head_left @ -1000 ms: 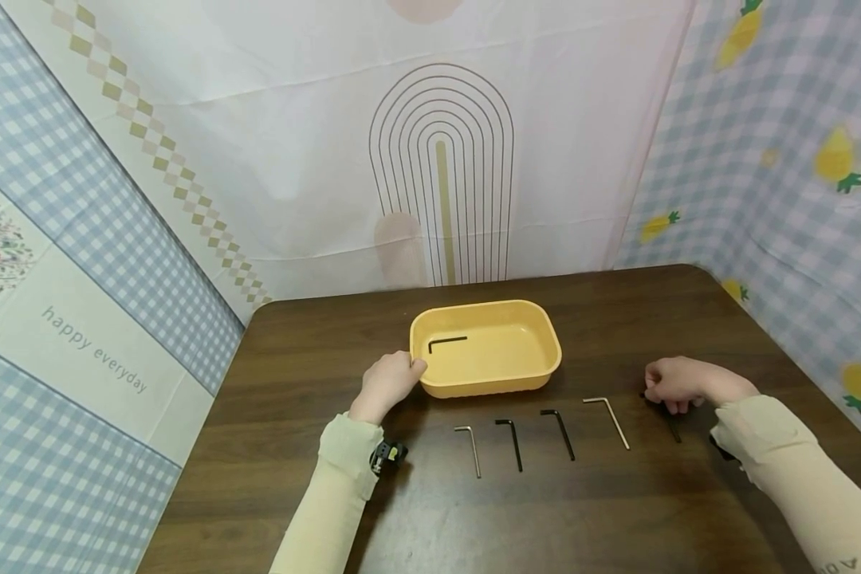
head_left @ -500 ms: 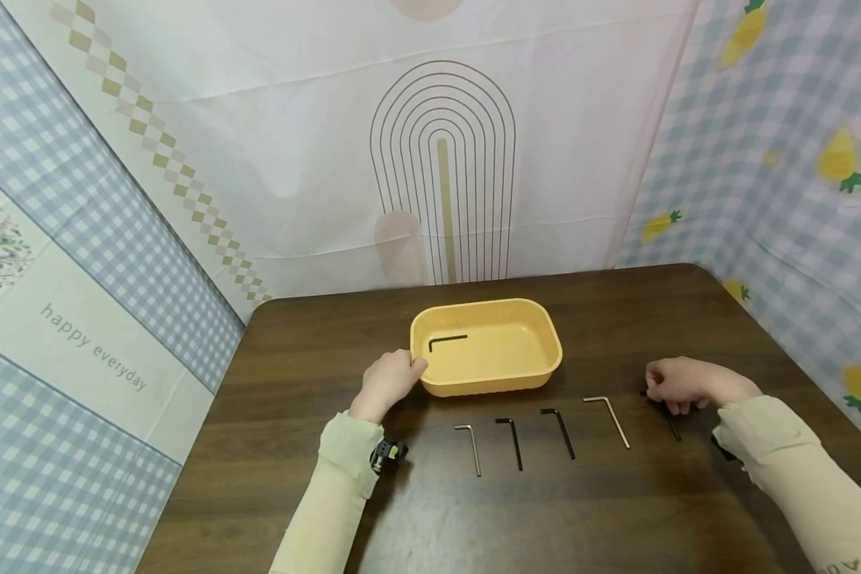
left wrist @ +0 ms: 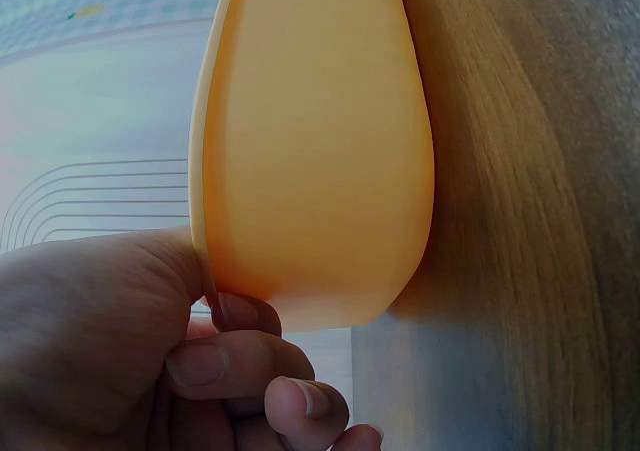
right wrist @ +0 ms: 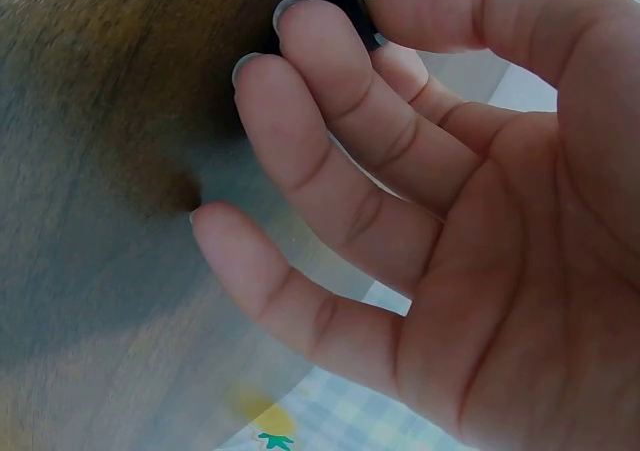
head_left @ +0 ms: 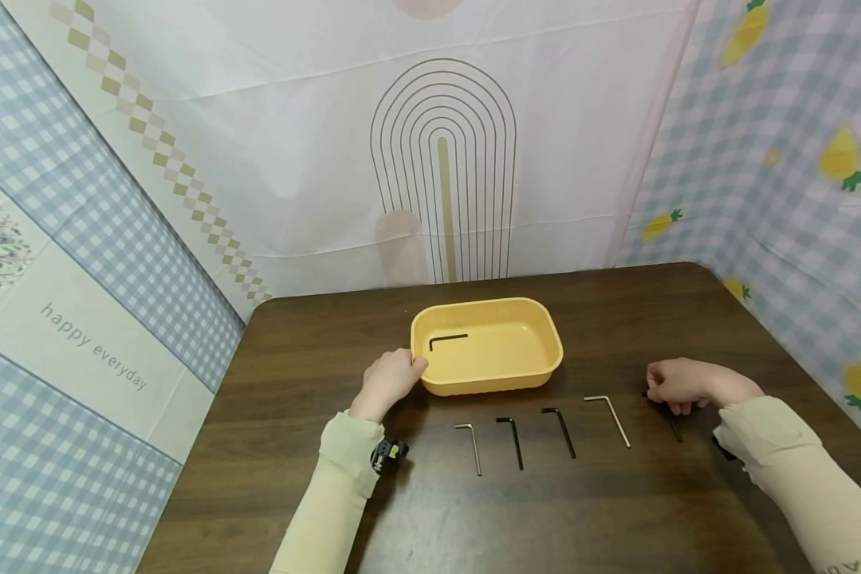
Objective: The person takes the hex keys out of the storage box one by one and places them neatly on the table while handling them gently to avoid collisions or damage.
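At the left end of a yellow tray, my left hand pinches the rim between thumb and fingers; the left wrist view shows the tray wall close up. One black hex key lies inside the tray. On the right, my right hand pinches another black hex key at the table, its upper part mostly covered by the fingers. In the right wrist view a dark piece of that hex key shows between thumb and fingertips, and the other fingers are loosely bent.
Between the hands, in front of the tray, lie a silver hex key, a black one, a second black one and a brassy one. The brown wooden table ends at hanging printed cloths.
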Demonstrator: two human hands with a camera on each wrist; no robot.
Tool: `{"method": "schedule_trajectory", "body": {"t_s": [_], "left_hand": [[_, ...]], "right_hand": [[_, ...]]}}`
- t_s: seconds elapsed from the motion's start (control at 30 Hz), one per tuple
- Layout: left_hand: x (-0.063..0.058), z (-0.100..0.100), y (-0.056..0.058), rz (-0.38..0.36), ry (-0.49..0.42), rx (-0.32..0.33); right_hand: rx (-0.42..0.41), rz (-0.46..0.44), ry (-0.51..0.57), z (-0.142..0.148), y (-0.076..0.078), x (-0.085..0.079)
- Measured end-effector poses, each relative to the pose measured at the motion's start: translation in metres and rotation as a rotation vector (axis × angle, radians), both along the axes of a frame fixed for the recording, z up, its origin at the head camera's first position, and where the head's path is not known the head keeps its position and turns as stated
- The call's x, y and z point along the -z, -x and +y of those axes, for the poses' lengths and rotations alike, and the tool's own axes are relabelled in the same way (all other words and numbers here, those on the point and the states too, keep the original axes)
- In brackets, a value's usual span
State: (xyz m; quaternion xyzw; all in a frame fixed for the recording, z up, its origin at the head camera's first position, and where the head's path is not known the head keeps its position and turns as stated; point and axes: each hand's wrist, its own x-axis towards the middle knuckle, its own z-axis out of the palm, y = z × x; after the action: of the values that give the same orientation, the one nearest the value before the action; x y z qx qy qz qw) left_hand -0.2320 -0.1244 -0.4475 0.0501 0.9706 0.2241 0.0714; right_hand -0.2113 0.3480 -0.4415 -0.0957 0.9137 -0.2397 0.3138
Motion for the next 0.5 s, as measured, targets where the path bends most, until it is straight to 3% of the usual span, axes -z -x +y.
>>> {"method": "schedule_trajectory", "body": {"t_s": [0.5], "left_hand": [[0.0004,0.0002,-0.0012,0.01,0.003,0.006]], "right_hand": [[0.005,0.029,-0.007,-0.001,-0.001,0.0035]]}}
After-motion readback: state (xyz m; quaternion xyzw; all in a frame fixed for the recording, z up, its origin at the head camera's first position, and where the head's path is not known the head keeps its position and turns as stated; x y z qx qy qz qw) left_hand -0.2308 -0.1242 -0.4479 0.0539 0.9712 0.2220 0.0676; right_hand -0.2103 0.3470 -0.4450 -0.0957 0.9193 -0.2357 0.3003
